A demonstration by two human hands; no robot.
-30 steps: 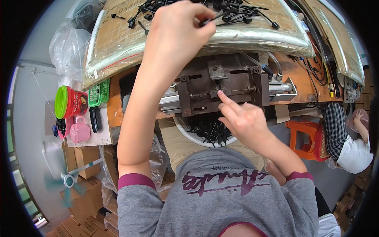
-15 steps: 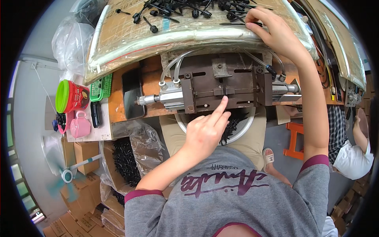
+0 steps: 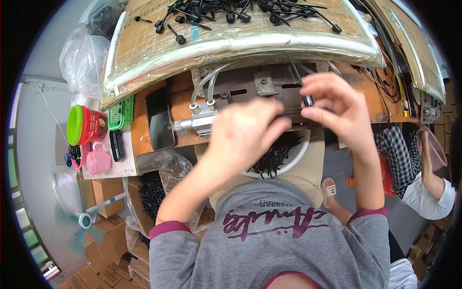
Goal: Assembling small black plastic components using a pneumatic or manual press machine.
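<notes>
My right hand [image 3: 337, 103] is above the right part of a metal clamping fixture [image 3: 236, 96]. Its thumb and fingers pinch a small black long-stemmed part [image 3: 308, 100], whose head shows between the fingertips. My left hand [image 3: 245, 127] hangs over the middle of the fixture, smeared by motion. Its thumb seems apart from the fingers, and I cannot make out whether it holds anything. Below the fixture, a white round basin [image 3: 290, 171] in my lap holds many black pieces [image 3: 269, 161]. More black long-stemmed parts [image 3: 231, 14] lie on the plastic-covered cardboard [image 3: 139, 45] beyond the fixture.
Clear air hoses [image 3: 204, 79] run to the fixture. A phone [image 3: 161, 115] lies left of it, near a green basket [image 3: 126, 111], a red tub [image 3: 91, 127] and a pink mug [image 3: 98, 161]. A fan [image 3: 84, 220] stands lower left. Another person [image 3: 423, 192] sits at right.
My right hand has come from the parts on the cardboard toward the fixture, bringing a black long-stemmed part. My left hand has shifted left and slightly up, from pointing at the fixture's middle.
</notes>
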